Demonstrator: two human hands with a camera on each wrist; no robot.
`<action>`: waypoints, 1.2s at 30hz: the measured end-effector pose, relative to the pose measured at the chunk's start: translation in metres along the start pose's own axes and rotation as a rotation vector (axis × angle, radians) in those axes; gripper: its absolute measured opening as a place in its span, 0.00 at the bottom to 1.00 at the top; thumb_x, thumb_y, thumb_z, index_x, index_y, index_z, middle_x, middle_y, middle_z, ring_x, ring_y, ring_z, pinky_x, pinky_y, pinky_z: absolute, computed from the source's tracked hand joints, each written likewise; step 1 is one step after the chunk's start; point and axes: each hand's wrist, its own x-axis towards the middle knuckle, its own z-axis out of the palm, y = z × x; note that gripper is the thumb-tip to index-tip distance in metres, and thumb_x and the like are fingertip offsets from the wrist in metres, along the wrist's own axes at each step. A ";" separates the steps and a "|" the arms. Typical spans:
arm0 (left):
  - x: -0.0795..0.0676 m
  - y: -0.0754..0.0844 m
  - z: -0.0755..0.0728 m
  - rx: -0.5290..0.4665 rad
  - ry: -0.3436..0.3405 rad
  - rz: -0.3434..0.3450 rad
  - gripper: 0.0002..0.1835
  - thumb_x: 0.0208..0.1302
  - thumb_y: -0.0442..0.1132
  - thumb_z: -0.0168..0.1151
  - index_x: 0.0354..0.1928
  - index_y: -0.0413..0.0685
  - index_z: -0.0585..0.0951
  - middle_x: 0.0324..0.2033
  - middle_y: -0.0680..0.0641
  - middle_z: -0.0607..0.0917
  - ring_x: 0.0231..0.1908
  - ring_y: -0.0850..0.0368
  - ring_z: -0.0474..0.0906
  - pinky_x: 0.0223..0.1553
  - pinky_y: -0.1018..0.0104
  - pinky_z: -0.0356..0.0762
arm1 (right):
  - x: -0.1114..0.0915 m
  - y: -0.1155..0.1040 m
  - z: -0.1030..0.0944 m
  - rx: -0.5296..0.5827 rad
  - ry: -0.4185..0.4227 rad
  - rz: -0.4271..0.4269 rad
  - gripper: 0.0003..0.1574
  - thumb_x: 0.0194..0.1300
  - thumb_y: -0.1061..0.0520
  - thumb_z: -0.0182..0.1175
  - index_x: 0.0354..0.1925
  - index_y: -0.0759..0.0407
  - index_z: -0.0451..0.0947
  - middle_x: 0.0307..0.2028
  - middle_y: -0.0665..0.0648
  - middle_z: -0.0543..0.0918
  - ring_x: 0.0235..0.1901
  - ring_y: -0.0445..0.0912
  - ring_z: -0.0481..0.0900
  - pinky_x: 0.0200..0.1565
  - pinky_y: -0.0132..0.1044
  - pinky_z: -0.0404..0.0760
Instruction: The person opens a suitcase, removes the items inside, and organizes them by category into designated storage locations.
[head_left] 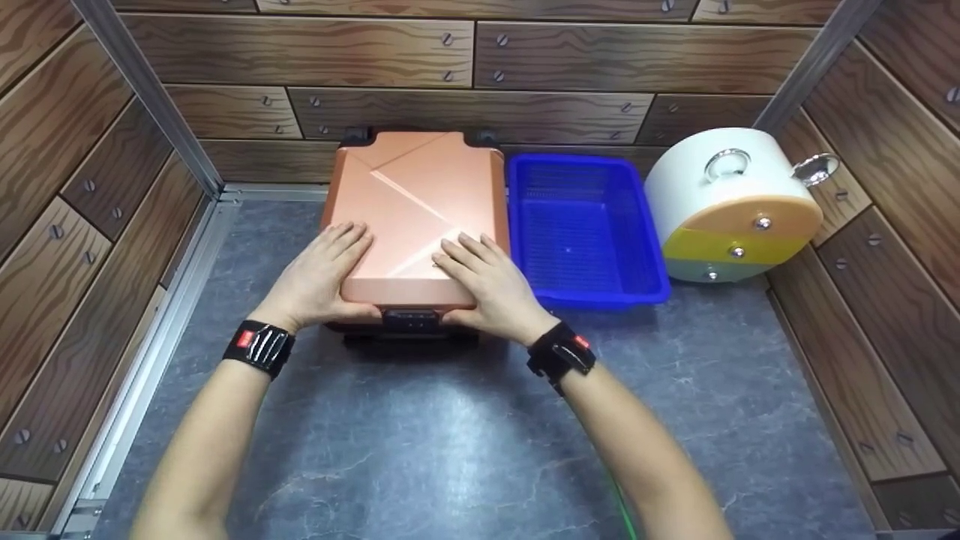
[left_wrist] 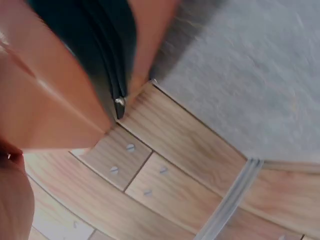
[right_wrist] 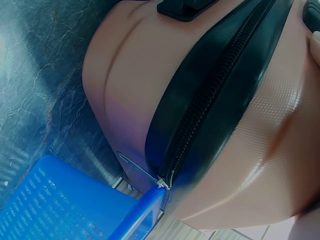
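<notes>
A rose-gold hard-shell suitcase (head_left: pixel 420 206) lies flat, its black handle (head_left: pixel 410 320) facing the person. My left hand (head_left: pixel 319 274) rests on the near left corner, fingers extended across the lid and thumb along the front edge. On the near right corner my right hand (head_left: pixel 495 285) lies the same way, its thumb beside the handle. A black zipper (right_wrist: pixel 210 95) runs round the side in the right wrist view, with a metal zipper pull (right_wrist: pixel 162 183) close to the blue basket. Another zipper pull (left_wrist: pixel 119 101) shows in the left wrist view.
A blue plastic basket (head_left: pixel 656 281) stands right beside the suitcase. Farther right is a rounded white drawer box (head_left: pixel 675 169) with orange, yellow and green drawers. Wood-patterned walls (head_left: pixel 375 52) and metal rails (head_left: pixel 150 97) enclose the grey marbled surface (head_left: pixel 420 450).
</notes>
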 end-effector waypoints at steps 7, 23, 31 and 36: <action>-0.003 0.002 -0.001 0.017 -0.010 0.015 0.70 0.43 0.80 0.68 0.78 0.38 0.59 0.77 0.37 0.59 0.77 0.40 0.51 0.78 0.51 0.42 | -0.001 -0.001 0.000 0.002 0.000 -0.004 0.61 0.55 0.27 0.71 0.77 0.52 0.62 0.76 0.56 0.64 0.77 0.56 0.55 0.77 0.52 0.44; -0.017 0.020 0.004 0.044 0.067 -0.002 0.67 0.46 0.79 0.68 0.76 0.35 0.62 0.76 0.35 0.61 0.76 0.39 0.54 0.77 0.49 0.45 | -0.008 -0.003 0.000 -0.012 -0.008 -0.062 0.60 0.57 0.28 0.70 0.78 0.50 0.62 0.77 0.55 0.62 0.77 0.55 0.53 0.77 0.52 0.43; -0.028 0.036 0.005 0.072 0.090 -0.055 0.67 0.47 0.80 0.66 0.77 0.35 0.61 0.75 0.34 0.61 0.76 0.40 0.53 0.77 0.49 0.44 | -0.011 0.000 -0.002 0.017 -0.019 -0.083 0.61 0.56 0.30 0.72 0.79 0.48 0.60 0.77 0.54 0.61 0.78 0.54 0.51 0.77 0.51 0.42; -0.035 0.048 0.005 0.093 0.099 -0.096 0.67 0.48 0.80 0.65 0.77 0.35 0.61 0.75 0.34 0.61 0.76 0.40 0.53 0.77 0.50 0.44 | -0.012 0.002 -0.004 0.043 -0.021 -0.111 0.60 0.56 0.31 0.72 0.78 0.49 0.61 0.77 0.54 0.61 0.78 0.54 0.51 0.77 0.53 0.43</action>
